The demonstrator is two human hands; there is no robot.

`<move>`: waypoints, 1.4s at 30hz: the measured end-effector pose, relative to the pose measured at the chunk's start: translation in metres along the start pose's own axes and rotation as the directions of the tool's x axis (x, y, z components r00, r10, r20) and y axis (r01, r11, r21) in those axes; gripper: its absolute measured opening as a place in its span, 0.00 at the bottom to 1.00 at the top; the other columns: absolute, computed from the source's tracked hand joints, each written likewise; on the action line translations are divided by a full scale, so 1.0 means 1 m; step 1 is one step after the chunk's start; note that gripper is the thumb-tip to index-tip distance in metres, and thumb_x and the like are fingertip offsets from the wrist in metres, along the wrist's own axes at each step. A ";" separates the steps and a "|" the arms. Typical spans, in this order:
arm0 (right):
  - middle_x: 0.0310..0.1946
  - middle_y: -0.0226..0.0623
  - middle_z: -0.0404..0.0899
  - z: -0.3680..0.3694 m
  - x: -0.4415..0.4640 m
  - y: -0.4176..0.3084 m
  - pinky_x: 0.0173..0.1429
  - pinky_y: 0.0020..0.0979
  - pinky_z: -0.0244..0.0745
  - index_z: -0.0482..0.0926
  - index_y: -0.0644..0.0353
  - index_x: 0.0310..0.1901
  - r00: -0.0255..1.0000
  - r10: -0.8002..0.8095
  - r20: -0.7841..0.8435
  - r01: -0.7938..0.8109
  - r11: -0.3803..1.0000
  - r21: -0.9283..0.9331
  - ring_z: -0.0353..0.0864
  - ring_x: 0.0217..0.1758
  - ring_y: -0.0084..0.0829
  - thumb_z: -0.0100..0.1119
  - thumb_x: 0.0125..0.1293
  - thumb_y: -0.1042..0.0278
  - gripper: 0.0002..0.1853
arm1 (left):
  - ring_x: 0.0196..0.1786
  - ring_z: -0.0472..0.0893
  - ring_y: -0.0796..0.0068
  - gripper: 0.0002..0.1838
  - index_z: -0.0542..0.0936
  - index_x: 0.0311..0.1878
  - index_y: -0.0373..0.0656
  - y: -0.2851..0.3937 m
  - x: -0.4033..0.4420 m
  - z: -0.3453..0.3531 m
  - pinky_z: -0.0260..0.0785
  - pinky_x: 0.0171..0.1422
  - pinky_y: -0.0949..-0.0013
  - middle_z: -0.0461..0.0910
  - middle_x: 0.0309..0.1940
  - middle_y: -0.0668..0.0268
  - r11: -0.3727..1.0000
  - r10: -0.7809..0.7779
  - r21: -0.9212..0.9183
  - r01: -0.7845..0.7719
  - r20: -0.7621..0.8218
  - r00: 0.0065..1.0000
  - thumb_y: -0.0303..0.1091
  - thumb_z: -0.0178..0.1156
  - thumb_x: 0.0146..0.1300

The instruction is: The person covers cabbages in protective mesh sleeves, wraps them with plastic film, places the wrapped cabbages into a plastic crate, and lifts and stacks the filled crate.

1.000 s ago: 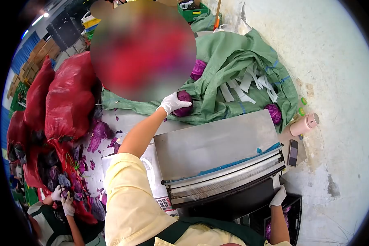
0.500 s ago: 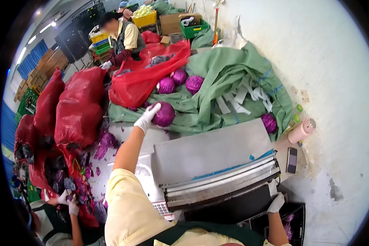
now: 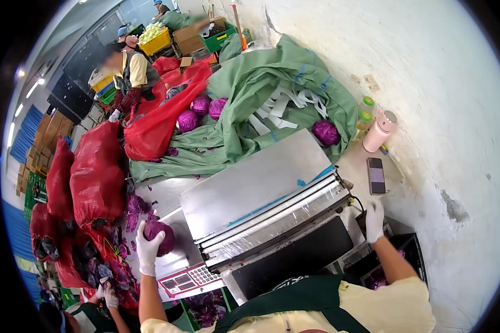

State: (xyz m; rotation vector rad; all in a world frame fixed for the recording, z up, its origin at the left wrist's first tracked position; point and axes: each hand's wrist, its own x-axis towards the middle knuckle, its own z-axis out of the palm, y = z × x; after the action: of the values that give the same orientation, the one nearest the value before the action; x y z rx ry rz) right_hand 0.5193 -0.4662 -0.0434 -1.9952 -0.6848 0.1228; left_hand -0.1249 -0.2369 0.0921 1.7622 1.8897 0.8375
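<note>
My left hand (image 3: 149,247), in a white glove, grips a purple cabbage (image 3: 162,237) from its left side. The cabbage is over a white scale with a red-edged keypad panel (image 3: 190,279). My right hand (image 3: 375,223), also gloved, is by the right end of the film-wrapping machine (image 3: 272,222), below the phone (image 3: 376,176). Its fingers look stretched out, and nothing shows clearly in them. Clear film lies along the machine's roller, and a black plate (image 3: 294,258) sits in front of it.
Behind the machine, a green sheet (image 3: 233,152) bears purple cabbages (image 3: 188,120) and white strips (image 3: 275,111). Red mesh sacks (image 3: 99,172) stand left. A pink bottle (image 3: 379,133) is by the wall. Co-workers work at far left and lower left; a black crate (image 3: 411,250) sits at right.
My left hand has brought the cabbage from the green sheet back toward me, over the scale. My right hand has moved up beside the machine's end. The head view has turned.
</note>
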 end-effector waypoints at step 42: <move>0.35 0.41 0.78 -0.025 -0.170 -0.257 0.38 0.30 0.74 0.81 0.60 0.37 -0.315 -0.737 0.598 0.383 0.478 0.791 0.80 0.32 0.39 0.61 0.56 0.78 0.07 | 0.39 0.79 0.80 0.14 0.80 0.53 0.38 0.186 -0.337 0.078 0.71 0.50 0.76 0.82 0.38 0.68 0.436 -0.250 -0.899 -0.040 -0.164 0.954 0.30 0.56 0.66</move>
State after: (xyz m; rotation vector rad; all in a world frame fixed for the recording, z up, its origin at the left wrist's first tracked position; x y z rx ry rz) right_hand 0.2799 -0.4810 0.1519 -0.6269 -2.4003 0.9745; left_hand 0.1002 -0.5572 0.1293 0.8330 1.1910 1.7031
